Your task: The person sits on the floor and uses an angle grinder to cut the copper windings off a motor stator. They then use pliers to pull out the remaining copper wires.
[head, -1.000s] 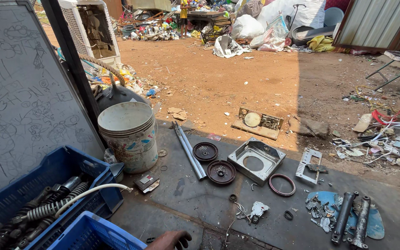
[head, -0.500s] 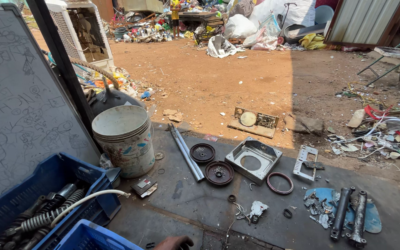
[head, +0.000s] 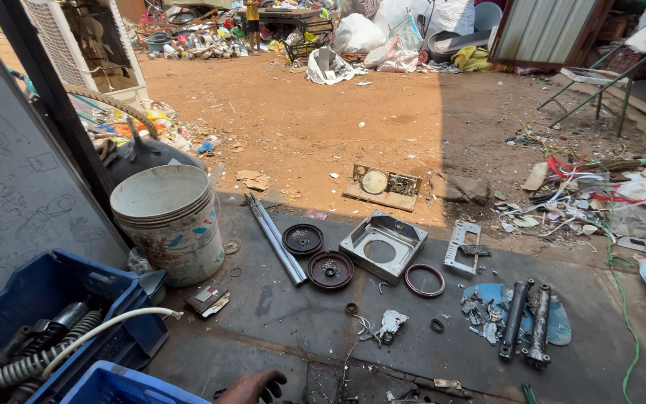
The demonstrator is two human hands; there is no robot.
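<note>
a single bare hand at the bottom edge of the view

only one hand (head: 252, 387) shows, cut off by the frame; which hand it is cannot be told. it wears no glove, no ring and no sleeve. the fingertips (head: 277, 380) look dark and grimy, and little else of the person appears.

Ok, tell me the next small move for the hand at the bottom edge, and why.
Probably a short reach forward and to the right, toward the small black ring. The hand is only partly in view, low on the dark mat beside the blue crate, and whether its fingers hold anything cannot be told. That ring and the wired scrap piece are the loose parts nearest to it.
</note>
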